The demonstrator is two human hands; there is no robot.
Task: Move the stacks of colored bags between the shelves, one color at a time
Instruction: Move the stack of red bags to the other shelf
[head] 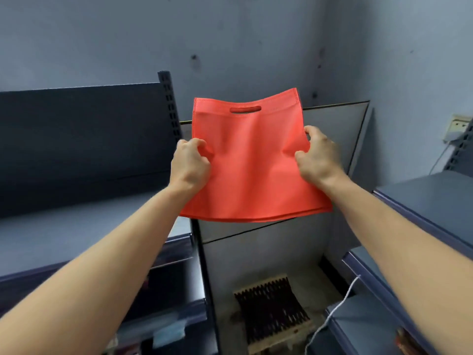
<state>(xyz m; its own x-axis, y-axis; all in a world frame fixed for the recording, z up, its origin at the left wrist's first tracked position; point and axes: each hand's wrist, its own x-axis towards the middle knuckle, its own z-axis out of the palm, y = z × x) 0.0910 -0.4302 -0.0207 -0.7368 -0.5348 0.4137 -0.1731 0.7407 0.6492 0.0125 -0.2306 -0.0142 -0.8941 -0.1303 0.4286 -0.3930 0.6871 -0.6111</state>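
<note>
Thing: thin stack of red non-woven fabric bags (252, 162), midair between dark grey metal shelves (84, 219) | Grip: left hand (190, 166) and right hand (318, 157) pinch opposite edges | Risk: lower bags may slip out, since fabric bunches.

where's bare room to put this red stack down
For the red stack, the left shelf, between its dark back panel and front edge, shows bare. The right shelf top also shows bare. The lower left shelves look cluttered.

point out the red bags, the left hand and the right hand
red bags (253, 175), head view, middle of the top bag
left hand (190, 163), head view, back of the hand
right hand (318, 156), head view, back of the hand
</note>
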